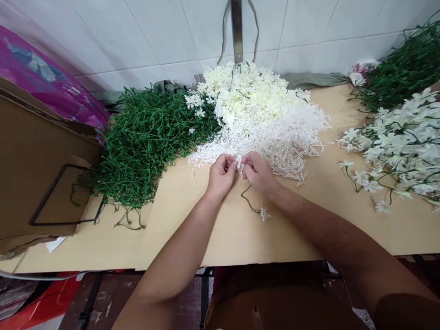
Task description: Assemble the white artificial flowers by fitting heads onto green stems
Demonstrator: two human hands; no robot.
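Note:
My left hand (222,176) is pinched at the front edge of a heap of thin white stamen-like pieces (275,142), its fingertips at a small white artificial flower (239,161). Close beside it my right hand (259,173) is closed, fingers curled, near the same flower. From under the right hand a curved green plastic stem (248,201) runs down over the board, with a white flower (264,214) at its end. The fingers hide the stem's upper end. Behind the white pieces rises a pile of cream-white flower heads (250,91).
A heap of green stems (147,137) lies at left, beside a cardboard box (37,160) and a black wire frame (65,223). Finished-looking white flowers on stems (405,146) are piled at right, with more green stems (402,68) behind. A tiled wall (165,32) stands at the back.

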